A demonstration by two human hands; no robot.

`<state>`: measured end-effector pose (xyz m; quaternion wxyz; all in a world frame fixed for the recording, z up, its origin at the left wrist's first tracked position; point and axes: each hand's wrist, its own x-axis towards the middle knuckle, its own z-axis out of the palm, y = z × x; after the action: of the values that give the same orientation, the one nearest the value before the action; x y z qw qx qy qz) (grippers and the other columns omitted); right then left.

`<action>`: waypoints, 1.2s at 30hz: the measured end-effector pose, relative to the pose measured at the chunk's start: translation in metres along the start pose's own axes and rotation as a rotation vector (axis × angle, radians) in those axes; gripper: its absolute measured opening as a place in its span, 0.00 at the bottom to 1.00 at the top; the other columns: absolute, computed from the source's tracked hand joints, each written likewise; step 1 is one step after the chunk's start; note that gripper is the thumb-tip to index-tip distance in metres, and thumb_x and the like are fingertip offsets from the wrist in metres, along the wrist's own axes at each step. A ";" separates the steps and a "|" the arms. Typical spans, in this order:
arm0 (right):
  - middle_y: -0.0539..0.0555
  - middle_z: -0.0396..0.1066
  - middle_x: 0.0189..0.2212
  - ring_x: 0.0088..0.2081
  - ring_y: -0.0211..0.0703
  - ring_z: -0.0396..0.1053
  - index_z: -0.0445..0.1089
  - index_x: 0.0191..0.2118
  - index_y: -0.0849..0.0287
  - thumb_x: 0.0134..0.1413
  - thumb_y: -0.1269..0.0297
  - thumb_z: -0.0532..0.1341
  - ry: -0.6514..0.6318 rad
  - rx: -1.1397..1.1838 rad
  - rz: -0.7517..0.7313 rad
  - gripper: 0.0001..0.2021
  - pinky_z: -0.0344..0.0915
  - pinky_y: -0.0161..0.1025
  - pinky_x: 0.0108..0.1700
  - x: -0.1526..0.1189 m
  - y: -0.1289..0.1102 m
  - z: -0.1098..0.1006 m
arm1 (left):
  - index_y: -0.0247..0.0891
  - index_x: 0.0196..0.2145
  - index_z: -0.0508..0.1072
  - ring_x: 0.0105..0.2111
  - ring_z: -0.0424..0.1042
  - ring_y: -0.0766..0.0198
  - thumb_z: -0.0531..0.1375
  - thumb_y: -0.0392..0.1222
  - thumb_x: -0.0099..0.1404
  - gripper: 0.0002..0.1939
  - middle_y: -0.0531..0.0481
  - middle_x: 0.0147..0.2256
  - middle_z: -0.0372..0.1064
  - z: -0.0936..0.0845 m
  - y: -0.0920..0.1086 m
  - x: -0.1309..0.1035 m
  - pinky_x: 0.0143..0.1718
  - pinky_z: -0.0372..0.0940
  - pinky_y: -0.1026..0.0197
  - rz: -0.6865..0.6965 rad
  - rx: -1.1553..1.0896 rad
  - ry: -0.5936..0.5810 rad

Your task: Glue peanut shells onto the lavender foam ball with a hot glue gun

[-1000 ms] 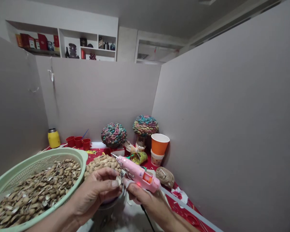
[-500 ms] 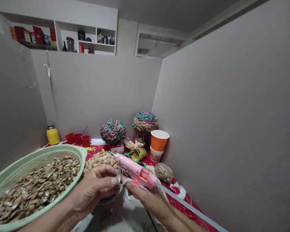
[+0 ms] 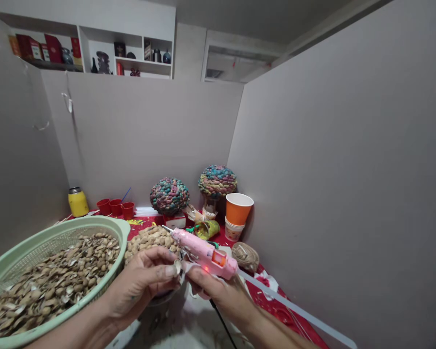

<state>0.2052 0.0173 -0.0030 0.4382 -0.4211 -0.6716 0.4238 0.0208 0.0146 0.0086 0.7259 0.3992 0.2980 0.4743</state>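
Observation:
My left hand [image 3: 145, 276] pinches a peanut shell [image 3: 178, 266] between thumb and fingers, its pale hollow side showing. Close beside it, my right hand [image 3: 218, 288] is wrapped round the handle of a pink hot glue gun [image 3: 203, 252]. The gun's nozzle points left and a small red light glows on its body. A long translucent glue stick [image 3: 298, 310] runs out of its back end. Behind my hands sits a rounded form covered in peanut shells [image 3: 152, 242], its lower part partly hidden by my hands.
A green colander [image 3: 125, 228] full of peanut shells stands at the left. Behind are red cups [image 3: 115, 207], a yellow jar [image 3: 78, 202] and two painted shell-covered balls [image 3: 169, 196]. An orange paper cup [image 3: 239, 211] and a twine ball [image 3: 245, 257] sit by the right partition [image 3: 330, 169].
The view has shifted slightly. My hands stay close together, with the shell still pinched and the glue gun still held. The glue stick's end shows farther right.

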 end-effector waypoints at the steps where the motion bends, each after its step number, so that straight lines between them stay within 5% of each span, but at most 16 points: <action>1: 0.48 0.63 0.18 0.23 0.37 0.60 0.64 0.20 0.58 0.54 0.51 0.59 0.011 -0.005 -0.003 0.18 0.59 0.34 0.26 0.000 0.000 0.000 | 0.35 0.31 0.77 0.32 0.74 0.64 0.73 0.37 0.49 0.11 0.49 0.31 0.76 0.000 0.000 0.000 0.40 0.68 0.60 0.007 0.010 0.006; 6: 0.48 0.63 0.19 0.24 0.39 0.61 0.64 0.20 0.57 0.52 0.57 0.60 0.063 -0.049 -0.104 0.14 0.61 0.35 0.27 0.000 -0.004 0.001 | 0.36 0.30 0.77 0.30 0.73 0.67 0.73 0.37 0.49 0.11 0.51 0.29 0.76 0.001 -0.001 -0.002 0.35 0.66 0.66 0.054 0.073 0.001; 15: 0.48 0.64 0.24 0.27 0.39 0.59 0.66 0.29 0.58 0.50 0.65 0.58 -0.037 -0.050 -0.193 0.03 0.60 0.35 0.30 0.002 -0.019 -0.002 | 0.35 0.28 0.75 0.27 0.70 0.69 0.74 0.39 0.47 0.13 0.53 0.26 0.73 0.000 -0.002 -0.002 0.32 0.63 0.67 0.065 0.157 0.068; 22: 0.48 0.63 0.18 0.24 0.40 0.61 0.64 0.19 0.56 0.52 0.55 0.61 0.071 -0.034 -0.081 0.16 0.61 0.36 0.28 -0.003 -0.004 0.001 | 0.36 0.30 0.76 0.30 0.73 0.66 0.73 0.36 0.50 0.11 0.51 0.30 0.75 0.003 -0.006 -0.002 0.37 0.68 0.63 0.035 -0.001 0.021; 36: 0.48 0.62 0.20 0.25 0.37 0.58 0.67 0.22 0.59 0.48 0.31 0.56 -0.165 0.249 0.115 0.31 0.55 0.35 0.29 0.004 0.022 0.010 | 0.35 0.29 0.75 0.31 0.76 0.64 0.70 0.35 0.55 0.06 0.49 0.30 0.77 0.010 -0.008 -0.005 0.39 0.68 0.62 0.043 -0.068 -0.059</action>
<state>0.1990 0.0259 -0.0255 0.4056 -0.3650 -0.6224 0.5611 0.0303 0.0055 0.0073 0.7371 0.3946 0.2516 0.4876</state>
